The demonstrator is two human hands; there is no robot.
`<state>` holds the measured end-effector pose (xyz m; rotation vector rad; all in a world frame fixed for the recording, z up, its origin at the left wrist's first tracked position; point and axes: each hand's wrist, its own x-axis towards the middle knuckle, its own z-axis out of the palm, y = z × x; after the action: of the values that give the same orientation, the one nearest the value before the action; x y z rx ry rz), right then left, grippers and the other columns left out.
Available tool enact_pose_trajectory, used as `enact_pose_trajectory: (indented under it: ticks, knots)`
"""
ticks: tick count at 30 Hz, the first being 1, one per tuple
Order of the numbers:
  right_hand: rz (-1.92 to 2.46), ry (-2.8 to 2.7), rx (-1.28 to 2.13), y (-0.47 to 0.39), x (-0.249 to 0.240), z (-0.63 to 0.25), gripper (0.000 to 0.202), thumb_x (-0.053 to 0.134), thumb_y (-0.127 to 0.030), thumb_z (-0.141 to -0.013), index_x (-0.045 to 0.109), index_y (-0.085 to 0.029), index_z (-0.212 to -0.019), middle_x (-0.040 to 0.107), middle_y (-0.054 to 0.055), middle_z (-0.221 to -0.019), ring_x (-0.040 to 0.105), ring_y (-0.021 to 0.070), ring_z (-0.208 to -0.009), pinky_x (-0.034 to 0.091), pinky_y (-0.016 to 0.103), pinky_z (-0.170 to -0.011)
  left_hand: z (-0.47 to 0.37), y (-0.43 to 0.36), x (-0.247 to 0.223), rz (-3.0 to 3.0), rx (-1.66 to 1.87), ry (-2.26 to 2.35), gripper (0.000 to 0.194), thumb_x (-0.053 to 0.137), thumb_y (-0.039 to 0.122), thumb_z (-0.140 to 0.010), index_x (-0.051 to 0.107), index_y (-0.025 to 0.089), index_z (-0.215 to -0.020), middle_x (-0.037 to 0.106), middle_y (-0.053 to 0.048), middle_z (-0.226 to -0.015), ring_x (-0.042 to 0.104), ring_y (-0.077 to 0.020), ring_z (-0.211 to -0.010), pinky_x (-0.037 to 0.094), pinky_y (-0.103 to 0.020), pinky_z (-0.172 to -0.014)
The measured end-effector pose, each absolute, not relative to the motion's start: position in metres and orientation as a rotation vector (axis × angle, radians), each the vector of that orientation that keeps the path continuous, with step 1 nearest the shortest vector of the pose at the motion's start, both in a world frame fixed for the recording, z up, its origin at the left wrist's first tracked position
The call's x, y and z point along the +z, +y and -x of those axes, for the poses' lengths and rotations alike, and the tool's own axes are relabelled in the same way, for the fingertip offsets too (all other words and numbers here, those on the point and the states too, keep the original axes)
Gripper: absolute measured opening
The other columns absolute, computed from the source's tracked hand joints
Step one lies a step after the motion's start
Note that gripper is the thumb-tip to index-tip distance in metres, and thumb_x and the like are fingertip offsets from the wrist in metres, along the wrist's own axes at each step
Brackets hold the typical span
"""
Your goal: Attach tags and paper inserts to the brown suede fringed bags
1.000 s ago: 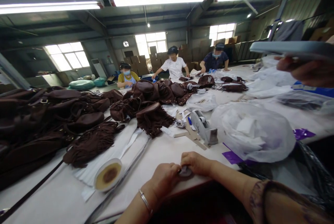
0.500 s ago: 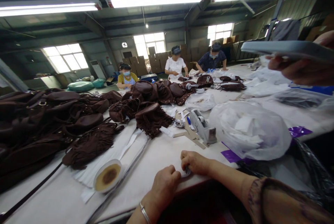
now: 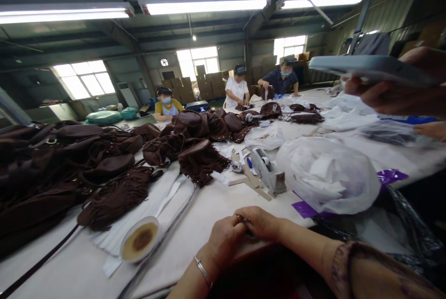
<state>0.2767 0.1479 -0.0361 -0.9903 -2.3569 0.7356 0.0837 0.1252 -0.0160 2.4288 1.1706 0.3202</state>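
Note:
My left hand (image 3: 226, 237), with a silver bangle at its wrist, is closed at the table's front edge. Against it rests my right hand (image 3: 260, 223), fingers curled in so that the two hands meet. A small dark spot shows between them; what they hold, if anything, is hidden. Just beyond the hands stands a grey tape dispenser (image 3: 267, 173) among strips of cardboard. To the left, a white bowl (image 3: 153, 242) with a yellowish-brown content sits on white paper strips. A brown fringed bag (image 3: 202, 159) lies behind.
Brown bags (image 3: 69, 150) are heaped along the left. On the right are a stuffed clear plastic bag (image 3: 327, 176) and black plastic (image 3: 407, 220) at the edge. Another person's hand (image 3: 386, 94) holds a phone (image 3: 358, 68) above the table. Several co-workers sit or stand across it.
My left hand has moved up and right until it meets the right hand, which stays near its place. The view shifts slightly. Across the table, one co-worker now lifts a brown item.

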Motion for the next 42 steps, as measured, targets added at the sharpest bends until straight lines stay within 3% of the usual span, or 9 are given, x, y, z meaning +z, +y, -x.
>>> enact_pose_trajectory:
  ticks: [5,8,14,21,26,30,34,38,42]
  knots:
    - [1.003,-2.333,0.704,0.145,-0.035,-0.283,0.03,0.051,-0.008,-0.077,0.065,-0.016,-0.103,0.069,0.008,-0.1,0.062,0.021,-0.093,0.049,0.031,-0.086,-0.087,0.129,-0.01,-2.495,0.257,1.196,0.031,0.041,0.03,-0.098,0.068,0.025,-0.114,0.072,-0.002,-0.104,0.063,-0.0184,-0.091,0.046,-0.024,-0.077]
    - [1.055,-2.212,0.572,0.132,-0.027,-0.287,0.022,0.049,-0.01,-0.087,0.065,-0.016,-0.101,0.066,0.01,-0.102,0.06,0.0215,-0.097,0.048,0.033,-0.09,-0.092,0.129,-0.012,-2.548,0.194,1.241,0.024,0.05,0.026,-0.094,0.071,0.021,-0.103,0.071,-0.005,-0.097,0.063,-0.0204,-0.088,0.045,-0.027,-0.077]
    - [1.404,-2.319,0.269,0.095,-0.035,-0.282,0.021,0.05,-0.019,-0.095,0.07,-0.019,-0.088,0.062,0.007,-0.087,0.057,0.021,-0.084,0.045,0.032,-0.078,-0.105,0.12,-0.015,-2.58,0.146,1.387,0.016,0.054,0.025,-0.09,0.068,0.017,-0.085,0.067,-0.008,-0.088,0.063,-0.0209,-0.078,0.046,-0.029,-0.071]
    - [1.127,-2.378,0.512,0.115,-0.046,-0.291,0.026,0.05,-0.016,-0.095,0.071,-0.016,-0.08,0.061,0.004,-0.084,0.058,0.0159,-0.082,0.044,0.025,-0.073,-0.084,0.122,0.003,-2.652,0.108,1.225,0.029,0.062,0.032,-0.089,0.063,0.03,-0.118,0.067,-0.001,-0.103,0.065,-0.0171,-0.084,0.047,-0.024,-0.073]
    - [0.957,-2.368,0.672,0.133,-0.036,-0.3,0.015,0.058,-0.015,-0.087,0.072,-0.017,-0.08,0.061,0.004,-0.088,0.06,0.0161,-0.083,0.045,0.024,-0.074,-0.084,0.127,0.002,-2.663,-0.031,1.287,0.02,0.054,0.034,-0.095,0.07,0.023,-0.093,0.069,-0.005,-0.09,0.067,-0.0201,-0.08,0.049,-0.028,-0.071]
    - [1.419,-2.044,0.591,0.13,-0.033,-0.285,0.02,0.054,-0.018,-0.09,0.072,-0.016,-0.095,0.069,0.009,-0.093,0.064,0.0199,-0.089,0.047,0.029,-0.083,-0.101,0.118,-0.011,-2.575,0.044,1.523,0.022,0.047,0.019,-0.094,0.068,0.017,-0.098,0.07,-0.011,-0.092,0.068,-0.0245,-0.082,0.05,-0.032,-0.071]
    - [1.907,-2.088,0.587,0.128,-0.026,-0.26,0.032,0.048,-0.031,-0.095,0.074,-0.014,-0.085,0.075,0.014,-0.087,0.068,0.0228,-0.083,0.044,0.029,-0.07,-0.117,0.107,-0.017,-2.476,0.096,1.674,0.025,0.046,0.01,-0.091,0.066,0.015,-0.106,0.071,-0.012,-0.097,0.07,-0.0253,-0.086,0.051,-0.032,-0.073]
    - [1.913,-2.283,0.577,0.143,-0.01,-0.248,0.024,0.053,-0.019,-0.085,0.076,-0.013,-0.085,0.077,0.015,-0.091,0.07,0.0238,-0.083,0.042,0.028,-0.065,-0.111,0.102,-0.011,-2.47,0.132,1.64,0.028,0.042,0.011,-0.094,0.065,0.018,-0.109,0.071,-0.01,-0.104,0.069,-0.0239,-0.092,0.052,-0.031,-0.078]
    - [1.735,-2.563,0.595,0.162,0.008,-0.244,0.017,0.063,-0.019,-0.075,0.079,-0.017,-0.08,0.078,0.013,-0.089,0.07,0.0271,-0.086,0.044,0.029,-0.069,-0.084,0.104,-0.002,-2.561,0.038,1.52,0.026,0.055,0.02,-0.089,0.064,0.021,-0.113,0.071,-0.009,-0.101,0.07,-0.0262,-0.086,0.054,-0.034,-0.073]
